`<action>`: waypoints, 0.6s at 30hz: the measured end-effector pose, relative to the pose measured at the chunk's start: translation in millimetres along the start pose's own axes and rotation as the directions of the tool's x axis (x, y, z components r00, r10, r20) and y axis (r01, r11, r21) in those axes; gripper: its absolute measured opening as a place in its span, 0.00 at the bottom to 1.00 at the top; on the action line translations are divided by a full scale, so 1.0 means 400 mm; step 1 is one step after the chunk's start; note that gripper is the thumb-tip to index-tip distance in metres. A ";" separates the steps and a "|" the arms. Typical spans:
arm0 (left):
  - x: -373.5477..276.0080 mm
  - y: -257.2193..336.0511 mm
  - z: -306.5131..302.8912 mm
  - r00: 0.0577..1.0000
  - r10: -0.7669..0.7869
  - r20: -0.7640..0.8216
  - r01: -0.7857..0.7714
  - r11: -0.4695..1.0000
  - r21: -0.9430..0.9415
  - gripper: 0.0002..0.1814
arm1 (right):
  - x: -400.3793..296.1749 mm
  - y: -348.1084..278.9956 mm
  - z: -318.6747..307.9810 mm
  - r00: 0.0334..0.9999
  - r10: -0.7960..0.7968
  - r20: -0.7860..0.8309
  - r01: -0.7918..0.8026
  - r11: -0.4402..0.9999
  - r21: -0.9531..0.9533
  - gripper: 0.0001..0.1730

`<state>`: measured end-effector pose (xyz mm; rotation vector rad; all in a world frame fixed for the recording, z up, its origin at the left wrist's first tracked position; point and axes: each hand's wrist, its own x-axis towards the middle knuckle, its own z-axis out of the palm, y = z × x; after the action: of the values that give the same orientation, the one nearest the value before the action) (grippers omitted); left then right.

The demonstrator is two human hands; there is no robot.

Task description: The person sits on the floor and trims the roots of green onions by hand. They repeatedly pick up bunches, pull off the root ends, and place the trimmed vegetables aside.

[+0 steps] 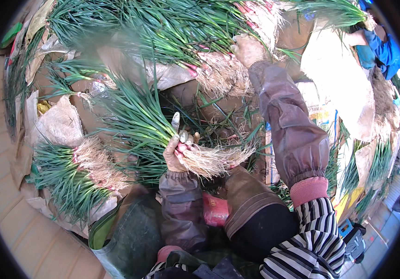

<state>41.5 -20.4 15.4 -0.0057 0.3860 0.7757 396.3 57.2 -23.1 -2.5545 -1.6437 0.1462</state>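
Note:
My left hand (172,153) holds a bunch of green allium plants (144,117), like green garlic or spring onions, around their pink stem bases. The leaves fan out to the upper left, and a tangle of pale roots (210,160) hangs to the right. My right hand (248,50) is stretched forward to a large pile of the same plants (172,31), touching it where the pink stems meet the roots. Its fingertips are partly hidden among the stems, so I cannot see whether they grip any.
A bundle of plants (78,185) lies at the left near a beige cloth (59,120). Loose leaves (217,125) litter the muddy ground ahead of my knees. At the right are a pale sheet (339,76) and another person's blue sleeve (386,52).

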 end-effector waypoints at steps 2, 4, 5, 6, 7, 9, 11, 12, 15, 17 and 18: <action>0.002 0.000 0.011 0.995 0.023 0.102 -0.014 0.997 -0.081 0.33 | -0.023 -0.029 -0.018 0.984 0.025 -0.177 -0.016 0.999 0.051 0.20; -0.003 0.002 0.036 0.986 0.090 0.142 -0.066 0.984 -0.165 0.29 | -0.029 -0.046 -0.040 0.991 0.132 0.005 -0.131 0.990 -0.042 0.18; -0.009 0.009 0.051 0.974 0.133 0.182 -0.101 0.980 -0.173 0.28 | -0.031 -0.052 -0.046 0.978 0.190 0.092 -0.181 0.979 -0.096 0.18; -0.013 0.012 0.074 0.971 0.143 0.193 -0.105 0.975 -0.195 0.27 | -0.033 -0.034 -0.028 0.987 0.158 0.033 -0.152 0.980 -0.128 0.16; -0.019 0.024 0.089 0.962 0.167 0.216 -0.135 0.978 -0.157 0.28 | -0.030 -0.041 -0.030 0.988 0.151 0.030 -0.148 0.984 -0.100 0.15; -0.036 0.045 0.116 0.951 0.239 0.196 -0.214 0.967 -0.137 0.30 | -0.028 -0.053 -0.041 0.989 0.143 0.026 -0.142 0.989 -0.051 0.15; -0.049 0.073 0.141 0.932 0.290 0.218 -0.280 0.957 -0.073 0.25 | -0.001 -0.008 -0.005 0.990 0.117 0.081 -0.131 0.970 0.206 0.14; -0.051 0.091 0.143 0.908 0.297 0.295 -0.297 0.954 -0.046 0.26 | 0.011 0.026 -0.015 0.989 0.054 0.135 -0.099 0.928 0.360 0.14; -0.071 0.137 0.141 0.862 0.354 0.363 -0.371 0.928 -0.023 0.23 | 0.006 0.059 -0.046 0.961 0.196 0.195 -0.247 0.295 0.923 0.15; -0.054 0.149 0.118 0.817 0.336 0.468 -0.360 0.932 -0.041 0.25 | -0.035 0.086 -0.070 0.911 0.394 0.117 -0.135 0.017 0.991 0.13; -0.044 0.143 0.116 0.794 0.343 0.502 -0.363 0.930 -0.062 0.25 | -0.072 0.106 -0.082 0.939 0.315 0.135 -0.174 0.098 0.980 0.12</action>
<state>6.7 15.2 72.2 0.3118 -0.1115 1.1048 427.1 12.4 4.2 -1.5715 -0.5233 0.8085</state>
